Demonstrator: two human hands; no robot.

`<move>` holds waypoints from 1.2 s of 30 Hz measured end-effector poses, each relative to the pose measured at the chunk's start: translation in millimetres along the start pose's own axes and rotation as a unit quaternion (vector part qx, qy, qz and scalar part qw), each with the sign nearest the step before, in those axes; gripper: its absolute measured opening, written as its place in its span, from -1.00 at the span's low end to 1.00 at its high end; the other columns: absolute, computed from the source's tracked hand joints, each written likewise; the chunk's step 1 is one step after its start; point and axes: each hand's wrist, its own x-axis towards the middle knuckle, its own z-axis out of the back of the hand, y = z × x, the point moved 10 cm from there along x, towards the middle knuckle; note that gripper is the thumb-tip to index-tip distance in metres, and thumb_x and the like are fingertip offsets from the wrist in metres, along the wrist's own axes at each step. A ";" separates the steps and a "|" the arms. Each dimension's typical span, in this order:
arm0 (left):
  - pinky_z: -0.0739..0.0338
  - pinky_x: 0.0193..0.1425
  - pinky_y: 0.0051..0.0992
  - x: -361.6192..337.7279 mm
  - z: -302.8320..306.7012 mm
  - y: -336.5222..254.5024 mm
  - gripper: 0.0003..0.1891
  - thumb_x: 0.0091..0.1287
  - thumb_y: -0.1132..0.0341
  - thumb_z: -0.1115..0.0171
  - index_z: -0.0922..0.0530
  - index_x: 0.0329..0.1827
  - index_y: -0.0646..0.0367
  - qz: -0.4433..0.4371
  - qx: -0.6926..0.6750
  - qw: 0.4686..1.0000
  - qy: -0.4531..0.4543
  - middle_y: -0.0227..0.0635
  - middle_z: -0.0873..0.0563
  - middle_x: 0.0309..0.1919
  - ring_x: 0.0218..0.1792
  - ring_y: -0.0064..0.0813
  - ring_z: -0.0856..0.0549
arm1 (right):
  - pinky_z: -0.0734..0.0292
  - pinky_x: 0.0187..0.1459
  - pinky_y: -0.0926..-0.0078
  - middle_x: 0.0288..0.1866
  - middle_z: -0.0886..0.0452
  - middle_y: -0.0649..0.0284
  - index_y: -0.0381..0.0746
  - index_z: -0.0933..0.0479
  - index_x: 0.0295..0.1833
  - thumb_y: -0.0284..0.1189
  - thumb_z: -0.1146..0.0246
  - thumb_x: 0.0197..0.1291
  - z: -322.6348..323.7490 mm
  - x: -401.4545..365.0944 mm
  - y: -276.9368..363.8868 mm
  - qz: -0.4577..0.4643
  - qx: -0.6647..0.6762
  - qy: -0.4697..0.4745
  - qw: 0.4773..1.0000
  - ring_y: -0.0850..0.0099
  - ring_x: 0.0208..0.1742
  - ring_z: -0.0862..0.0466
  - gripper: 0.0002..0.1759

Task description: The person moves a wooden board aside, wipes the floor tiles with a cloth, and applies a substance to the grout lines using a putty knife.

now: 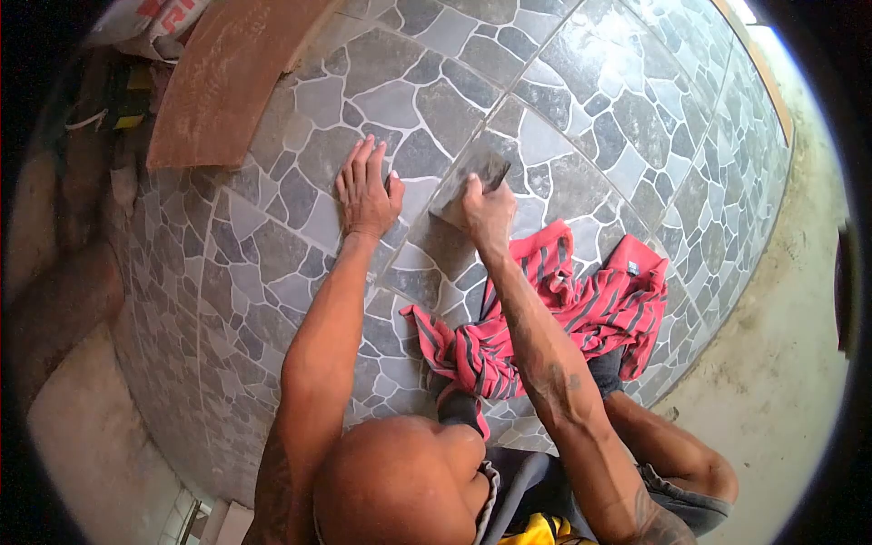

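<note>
My left hand point(368, 193) lies flat on the stone-patterned tile floor point(318, 227), fingers stretched out and nothing in it. To its right, my right hand point(490, 213) is closed around a thin, flat scraper-like piece point(493, 173) with a dark edge, held against the tiles beside a straight joint. Its exact kind is partly hidden by my fingers. A red cloth garment with dark stripes point(627, 304) lies crumpled on the floor just below my right hand, partly under my right forearm.
A reddish-brown board point(232, 86) lies at the upper left, near a white sack with red lettering point(168, 23). Bare concrete point(754, 345) borders the tiles on the right. My bent knees point(400, 481) are close at the bottom.
</note>
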 end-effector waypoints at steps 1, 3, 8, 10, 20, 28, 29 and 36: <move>-0.18 0.55 -0.10 -0.5 -0.8 0.7 -0.39 0.32 0.28 -0.21 -0.35 0.48 0.01 0.001 -0.002 1.000 -0.001 -0.30 -0.38 0.49 0.53 -0.17 -0.31 | -0.59 0.02 0.07 -0.17 -0.73 -0.23 -0.38 -0.63 0.03 -0.32 -0.25 0.28 -0.8 -0.4 -0.9 0.004 0.005 -0.003 1.000 -0.17 -0.04 -0.73 -0.64; -0.18 0.55 -0.10 1.7 -1.1 2.0 -0.38 0.32 0.28 -0.21 -0.35 0.48 0.00 0.002 -0.003 1.000 -0.002 -0.30 -0.38 0.49 0.53 -0.17 -0.31 | -0.59 0.02 0.07 -0.16 -0.73 -0.22 -0.38 -0.64 0.04 -0.32 -0.25 0.28 -2.4 0.9 5.5 0.019 0.016 -0.010 1.000 -0.16 -0.04 -0.73 -0.64; -0.17 0.55 -0.09 0.0 -1.5 2.5 -0.39 0.31 0.28 -0.22 -0.36 0.48 0.01 -0.007 -0.011 1.000 -0.018 -0.29 -0.39 0.49 0.53 -0.18 -0.31 | -0.60 0.01 0.17 -0.18 -0.75 -0.17 -0.38 -0.65 0.01 -0.33 -0.26 0.28 1.4 -3.0 2.3 -0.008 0.040 -0.007 0.999 -0.02 -0.05 -0.78 -0.65; -0.17 0.56 -0.09 -1.0 -2.9 2.7 -0.39 0.31 0.29 -0.22 -0.37 0.47 0.02 0.000 -0.003 1.000 -0.001 -0.29 -0.39 0.49 0.53 -0.18 -0.31 | -0.60 0.01 0.18 -0.18 -0.76 -0.15 -0.38 -0.65 0.01 -0.32 -0.26 0.28 -0.4 2.2 -2.4 -0.012 0.022 -0.005 1.000 0.00 -0.06 -0.79 -0.65; -0.15 0.56 -0.09 0.4 -2.9 3.0 -0.39 0.33 0.27 -0.21 -0.35 0.48 0.01 -0.002 -0.013 1.000 0.000 -0.29 -0.38 0.49 0.54 -0.19 -0.28 | -0.59 -0.09 0.32 -0.27 -0.78 0.08 -0.39 -0.68 -0.04 -0.24 -0.33 0.28 -2.3 11.2 -22.0 -0.015 0.056 -0.014 0.998 0.35 -0.21 -0.73 -0.61; -0.15 0.56 -0.07 -0.6 -3.2 4.7 -0.40 0.34 0.26 -0.21 -0.35 0.47 0.00 -0.006 -0.016 1.000 -0.008 -0.28 -0.38 0.48 0.54 -0.19 -0.28 | -0.61 -0.03 0.20 -0.21 -0.78 -0.09 -0.37 -0.69 -0.03 -0.28 -0.30 0.26 2.7 9.7 -8.1 -0.036 0.021 0.031 0.999 0.10 -0.13 -0.81 -0.64; -0.15 0.56 -0.07 -0.8 -2.8 4.6 -0.40 0.34 0.26 -0.21 -0.35 0.47 0.00 -0.008 -0.016 1.000 -0.011 -0.28 -0.38 0.48 0.54 -0.19 -0.28 | -0.61 -0.03 0.20 -0.21 -0.78 -0.09 -0.37 -0.68 -0.04 -0.29 -0.29 0.27 4.2 -0.5 -10.2 -0.028 0.010 0.031 0.999 0.11 -0.13 -0.81 -0.65; -0.17 0.54 -0.07 -1.0 -1.1 2.9 -0.41 0.33 0.26 -0.21 -0.36 0.46 0.01 -0.017 -0.011 1.000 -0.025 -0.29 -0.39 0.48 0.52 -0.18 -0.31 | -0.62 -0.02 0.19 -0.21 -0.76 -0.13 -0.38 -0.67 -0.05 -0.30 -0.27 0.28 -12.8 -18.5 -14.4 -0.001 0.025 0.041 0.999 0.01 -0.10 -0.80 -0.66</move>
